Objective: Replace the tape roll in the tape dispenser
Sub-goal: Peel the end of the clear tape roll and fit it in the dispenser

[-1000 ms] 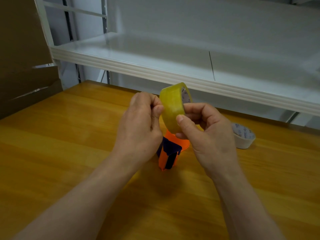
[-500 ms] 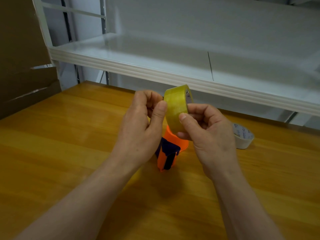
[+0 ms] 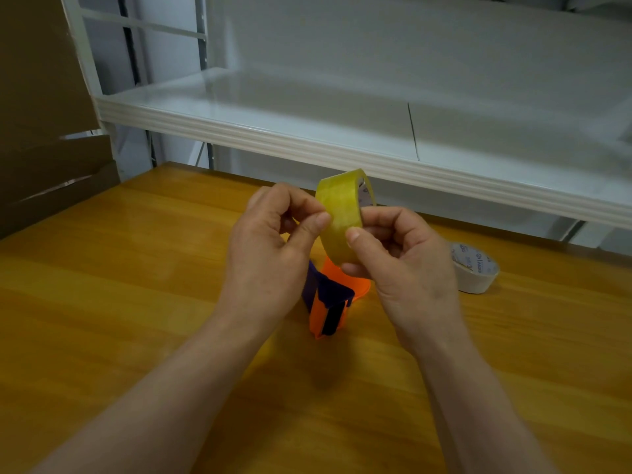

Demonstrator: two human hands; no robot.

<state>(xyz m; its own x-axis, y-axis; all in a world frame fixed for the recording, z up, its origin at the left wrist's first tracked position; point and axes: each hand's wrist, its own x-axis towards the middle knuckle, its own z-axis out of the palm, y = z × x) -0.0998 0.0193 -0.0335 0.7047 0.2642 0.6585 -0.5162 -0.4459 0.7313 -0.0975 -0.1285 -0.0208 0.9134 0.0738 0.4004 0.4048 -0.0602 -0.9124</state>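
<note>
Head view, one frame. Both hands raised above the bench [image 3: 102, 302], meeting at the tape roll [image 3: 340, 217].

Tape roll: yellowish, translucent, held on edge, its outer band facing the camera. The printed core shows at the upper right rim. It is clear of the bench, in the air, directly above the dispenser [image 3: 330, 299].

Right hand [image 3: 407, 268]: closed on the roll. Thumb lies on the outer band near its right edge; fingers curl behind and under the roll. This hand carries the roll.

Left hand [image 3: 270, 248]: thumb tip pressed to the left part of the outer band, index finger curled just above it, pinched toward the thumb. Whether a loose tape end sits between them cannot be told. The remaining fingers are folded into the palm.

Dispenser: orange body with dark blue parts, standing on the bench below and between the two hands, partly hidden by them. Neither hand touches it as far as can be seen.

Second roll [image 3: 473, 270]: white, printed core, lying flat on the bench to the right of the right hand, apart from it.

Behind the bench: white shelf [image 3: 307, 145]. Cardboard [image 3: 41, 131] at far left.
</note>
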